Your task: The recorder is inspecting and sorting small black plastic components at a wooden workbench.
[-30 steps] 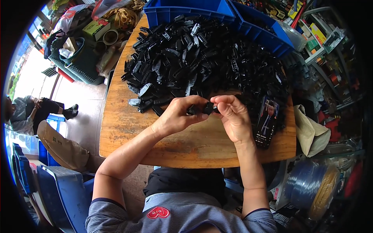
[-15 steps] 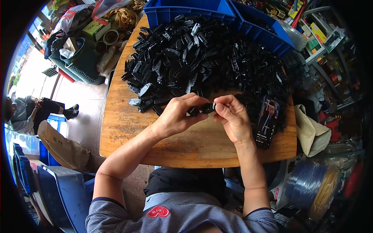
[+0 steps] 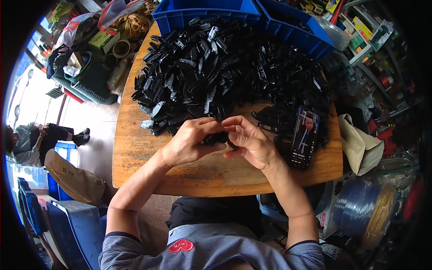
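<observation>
Overhead, looking down: both hands meet above the wooden tabletop [image 3: 148, 153]. The left hand [image 3: 189, 143] and right hand [image 3: 249, 141] each pinch a small black plastic part [image 3: 217, 137] between closed fingers. Just beyond lies a large pile [image 3: 234, 72] of similar black parts. A phone [image 3: 304, 137] rests right of the hands.

Daylit concrete floor [image 3: 96, 135] beside a wooden table [image 3: 135, 148], cluttered shelves [image 3: 369, 40] right.

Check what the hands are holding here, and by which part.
Both hands share one small black plastic part above the wooden table. The left hand pinches its left end and the right hand its right end; finer detail is hidden by the fingers.
</observation>
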`<control>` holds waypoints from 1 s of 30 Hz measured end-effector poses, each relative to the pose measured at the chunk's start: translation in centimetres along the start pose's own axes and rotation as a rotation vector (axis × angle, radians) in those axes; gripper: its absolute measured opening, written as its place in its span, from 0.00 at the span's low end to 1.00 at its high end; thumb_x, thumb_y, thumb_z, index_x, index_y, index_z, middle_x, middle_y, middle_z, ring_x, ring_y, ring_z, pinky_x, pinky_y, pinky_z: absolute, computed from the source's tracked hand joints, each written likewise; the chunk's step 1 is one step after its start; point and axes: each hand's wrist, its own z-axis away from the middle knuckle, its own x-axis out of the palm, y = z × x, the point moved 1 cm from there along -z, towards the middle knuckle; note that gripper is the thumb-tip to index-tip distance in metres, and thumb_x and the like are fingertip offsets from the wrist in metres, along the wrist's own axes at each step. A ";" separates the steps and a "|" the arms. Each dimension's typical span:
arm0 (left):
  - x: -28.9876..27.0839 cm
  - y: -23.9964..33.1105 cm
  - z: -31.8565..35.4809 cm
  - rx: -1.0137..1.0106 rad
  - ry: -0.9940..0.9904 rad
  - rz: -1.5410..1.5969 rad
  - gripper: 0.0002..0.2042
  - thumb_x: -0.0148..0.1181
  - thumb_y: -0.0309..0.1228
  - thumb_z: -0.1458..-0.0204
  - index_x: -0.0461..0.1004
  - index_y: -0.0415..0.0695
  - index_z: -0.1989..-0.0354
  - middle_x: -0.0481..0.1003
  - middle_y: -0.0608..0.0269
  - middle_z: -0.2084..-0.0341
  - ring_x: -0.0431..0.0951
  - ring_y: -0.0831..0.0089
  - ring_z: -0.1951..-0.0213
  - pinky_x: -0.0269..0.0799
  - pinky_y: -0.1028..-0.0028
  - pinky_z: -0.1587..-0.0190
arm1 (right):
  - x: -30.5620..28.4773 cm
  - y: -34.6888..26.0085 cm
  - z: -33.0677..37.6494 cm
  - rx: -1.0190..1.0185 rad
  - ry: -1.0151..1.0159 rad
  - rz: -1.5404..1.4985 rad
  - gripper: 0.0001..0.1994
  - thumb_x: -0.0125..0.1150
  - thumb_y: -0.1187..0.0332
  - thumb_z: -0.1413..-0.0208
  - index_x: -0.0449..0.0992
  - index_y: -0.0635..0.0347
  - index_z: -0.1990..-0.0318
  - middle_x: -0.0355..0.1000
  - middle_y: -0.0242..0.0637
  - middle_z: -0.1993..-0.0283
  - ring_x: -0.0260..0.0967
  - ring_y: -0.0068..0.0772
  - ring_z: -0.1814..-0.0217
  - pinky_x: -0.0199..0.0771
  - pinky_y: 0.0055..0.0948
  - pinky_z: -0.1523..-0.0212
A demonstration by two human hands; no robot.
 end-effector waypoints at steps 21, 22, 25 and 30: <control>-0.4 -0.5 0.3 -0.517 0.180 0.934 0.15 0.56 0.36 0.48 0.69 0.36 0.59 0.74 0.56 0.78 0.73 0.74 0.80 0.71 0.77 0.77 | -0.4 -4.3 2.7 -0.431 0.491 1.488 0.12 0.69 0.67 0.58 0.72 0.63 0.74 0.67 0.33 0.77 0.64 0.23 0.73 0.63 0.23 0.74; -1.8 -0.1 0.1 -0.532 0.213 1.021 0.13 0.54 0.34 0.46 0.67 0.36 0.59 0.73 0.59 0.81 0.73 0.75 0.81 0.70 0.78 0.78 | -0.9 -4.4 3.1 -0.405 0.528 1.614 0.09 0.67 0.71 0.61 0.72 0.63 0.76 0.67 0.34 0.78 0.64 0.30 0.72 0.64 0.28 0.72; -3.7 -1.0 -1.0 -0.296 0.444 1.002 0.12 0.59 0.28 0.51 0.68 0.39 0.60 0.73 0.60 0.73 0.74 0.75 0.71 0.71 0.75 0.66 | -1.6 -4.2 3.4 -0.261 0.522 1.738 0.07 0.65 0.74 0.63 0.73 0.63 0.75 0.69 0.37 0.76 0.66 0.38 0.68 0.65 0.34 0.66; -5.5 -4.7 -2.3 -0.235 0.496 0.058 0.11 0.60 0.25 0.58 0.70 0.41 0.64 0.72 0.61 0.73 0.73 0.68 0.67 0.69 0.72 0.62 | -1.9 -3.6 2.6 -0.373 0.489 1.794 0.05 0.62 0.76 0.61 0.73 0.63 0.75 0.68 0.37 0.74 0.65 0.39 0.66 0.65 0.34 0.64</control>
